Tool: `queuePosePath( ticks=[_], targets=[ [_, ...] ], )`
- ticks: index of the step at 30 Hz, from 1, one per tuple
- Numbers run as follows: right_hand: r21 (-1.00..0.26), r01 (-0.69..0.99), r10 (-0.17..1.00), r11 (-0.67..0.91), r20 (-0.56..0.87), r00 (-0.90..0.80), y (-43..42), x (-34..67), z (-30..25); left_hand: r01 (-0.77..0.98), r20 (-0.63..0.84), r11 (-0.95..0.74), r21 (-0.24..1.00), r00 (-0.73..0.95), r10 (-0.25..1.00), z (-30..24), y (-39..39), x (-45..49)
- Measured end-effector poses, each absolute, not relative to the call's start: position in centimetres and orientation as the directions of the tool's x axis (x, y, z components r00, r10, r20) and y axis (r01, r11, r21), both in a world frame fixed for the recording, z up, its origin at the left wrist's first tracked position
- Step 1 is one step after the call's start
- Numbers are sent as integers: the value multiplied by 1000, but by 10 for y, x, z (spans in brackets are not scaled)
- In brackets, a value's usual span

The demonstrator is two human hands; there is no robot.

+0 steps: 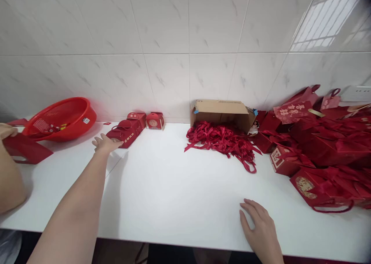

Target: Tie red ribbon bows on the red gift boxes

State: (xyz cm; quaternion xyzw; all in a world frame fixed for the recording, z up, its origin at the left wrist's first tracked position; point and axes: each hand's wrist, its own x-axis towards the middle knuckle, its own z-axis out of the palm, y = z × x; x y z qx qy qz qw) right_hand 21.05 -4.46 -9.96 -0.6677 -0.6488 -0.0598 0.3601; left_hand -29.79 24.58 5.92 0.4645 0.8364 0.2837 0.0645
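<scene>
My left hand (pixel 105 143) reaches across the white table (pixel 174 186) with its fingers spread. It is at the near end of a row of red gift boxes (pixel 131 130) with gold lettering and a cord handle; whether it touches the nearest box I cannot tell. A small red gift box (pixel 155 121) with a round gold emblem stands just right of that row. Low on the right, near the table's front edge, my right hand (pixel 259 227) hovers or rests with fingers apart and nothing in it. The nearest things to it are red boxes (pixel 321 186) with ribbon bows.
A pile of red ribbons (pixel 222 140) spills from an open cardboard box (pixel 223 106) by the wall. Red boxes and bags crowd the right. At far left, a red plastic basket (pixel 84 113) stands near another person's arm (pixel 10 179) and a red bag (pixel 27 150).
</scene>
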Motion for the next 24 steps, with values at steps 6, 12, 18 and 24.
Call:
queuePosePath(
  ticks=[6,12,18,24],
  targets=[
    [-367,927,830,77,539,144,-42,212,-99,689,120,410,598,-583,803,37,270,-317],
    [-337,937,819,94,561,120,-41,211,-99,751,281,302,587,-539,794,35,256,-306],
    [-284,953,811,105,579,83,-42,215,-103,820,560,-206,535,-161,812,17,218,-258],
    [-150,974,790,169,612,-43,-40,231,-117,692,362,-163,703,-151,920,6,252,-263]
  ],
)
